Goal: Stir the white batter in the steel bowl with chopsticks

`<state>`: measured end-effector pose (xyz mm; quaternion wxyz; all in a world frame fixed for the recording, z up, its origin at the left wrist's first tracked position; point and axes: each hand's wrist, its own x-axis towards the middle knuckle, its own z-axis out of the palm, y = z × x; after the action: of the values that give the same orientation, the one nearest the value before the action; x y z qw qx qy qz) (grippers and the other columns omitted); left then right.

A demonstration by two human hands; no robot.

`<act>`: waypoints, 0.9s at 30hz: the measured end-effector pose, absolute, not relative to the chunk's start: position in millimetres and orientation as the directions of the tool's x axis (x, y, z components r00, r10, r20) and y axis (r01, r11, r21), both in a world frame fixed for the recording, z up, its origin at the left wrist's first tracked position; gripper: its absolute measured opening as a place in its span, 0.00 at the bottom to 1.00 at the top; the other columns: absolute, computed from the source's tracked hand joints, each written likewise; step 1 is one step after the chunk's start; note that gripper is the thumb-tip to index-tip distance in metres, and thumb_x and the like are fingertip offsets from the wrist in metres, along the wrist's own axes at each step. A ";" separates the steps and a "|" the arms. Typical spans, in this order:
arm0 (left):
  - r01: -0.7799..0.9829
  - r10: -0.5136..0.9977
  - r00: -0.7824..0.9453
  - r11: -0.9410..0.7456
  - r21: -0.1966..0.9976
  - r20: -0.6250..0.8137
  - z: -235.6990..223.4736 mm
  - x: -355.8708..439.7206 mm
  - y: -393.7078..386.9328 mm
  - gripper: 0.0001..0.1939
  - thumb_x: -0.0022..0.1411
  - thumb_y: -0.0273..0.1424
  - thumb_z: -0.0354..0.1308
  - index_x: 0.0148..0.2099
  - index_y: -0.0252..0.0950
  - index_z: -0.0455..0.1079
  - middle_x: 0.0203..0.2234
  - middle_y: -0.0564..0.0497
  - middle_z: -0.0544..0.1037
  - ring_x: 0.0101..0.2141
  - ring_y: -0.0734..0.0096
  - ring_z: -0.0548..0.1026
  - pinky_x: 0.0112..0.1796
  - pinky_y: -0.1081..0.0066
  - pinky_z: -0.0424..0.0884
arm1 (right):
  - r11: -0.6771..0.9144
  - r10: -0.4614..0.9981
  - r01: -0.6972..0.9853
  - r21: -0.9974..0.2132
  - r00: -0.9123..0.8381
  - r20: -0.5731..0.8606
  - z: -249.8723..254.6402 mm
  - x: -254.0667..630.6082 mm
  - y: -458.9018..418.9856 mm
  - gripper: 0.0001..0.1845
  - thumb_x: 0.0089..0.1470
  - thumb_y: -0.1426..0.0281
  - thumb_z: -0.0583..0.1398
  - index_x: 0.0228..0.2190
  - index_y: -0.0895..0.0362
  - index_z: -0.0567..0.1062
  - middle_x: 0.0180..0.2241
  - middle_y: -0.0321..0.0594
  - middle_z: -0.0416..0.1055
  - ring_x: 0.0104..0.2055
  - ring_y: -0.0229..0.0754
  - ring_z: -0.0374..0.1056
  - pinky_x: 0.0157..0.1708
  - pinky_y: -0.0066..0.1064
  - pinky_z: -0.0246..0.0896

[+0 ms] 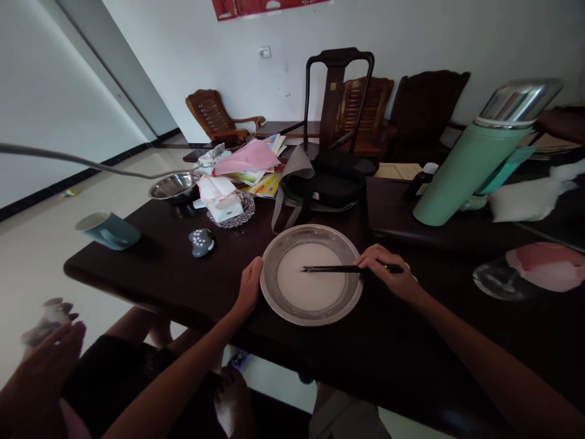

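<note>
A round metal basin (274,268) with a pale milky liquid (311,286) in it rests on the dark wooden table (183,268) in front of me. My left hand (249,286) presses against the basin's left rim, fingers curled on it. My right hand (386,271) is closed on dark chopsticks (329,269), gripped at the basin's right rim. Their tips lie level over the liquid and point left toward its middle.
A teal mug (109,230) lies tipped at the left table edge, beside a small grey object (202,241). Behind are a steel bowl (176,186), tissues and papers (249,161), a black bag (333,180), a green thermos (475,158), a glass dish with pink meat (543,268). Another person's hand (46,360) shows lower left.
</note>
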<state>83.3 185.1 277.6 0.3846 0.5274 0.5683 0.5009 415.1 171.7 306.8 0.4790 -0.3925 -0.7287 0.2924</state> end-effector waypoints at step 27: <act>0.210 0.985 -0.137 -0.072 0.975 0.103 278.1 82.5 184.5 0.23 0.61 0.49 0.51 0.23 0.39 0.53 0.20 0.58 0.56 0.23 0.75 0.54 0.24 0.74 0.57 | 0.524 0.851 0.288 -0.801 -0.226 0.475 306.0 415.6 171.6 0.16 0.62 0.63 0.56 0.25 0.52 0.77 0.28 0.39 0.77 0.33 0.45 0.70 0.38 0.41 0.63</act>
<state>82.5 184.5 278.1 0.3854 0.5321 0.5615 0.5031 415.6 171.6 306.0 0.4833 -0.3917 -0.7270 0.2908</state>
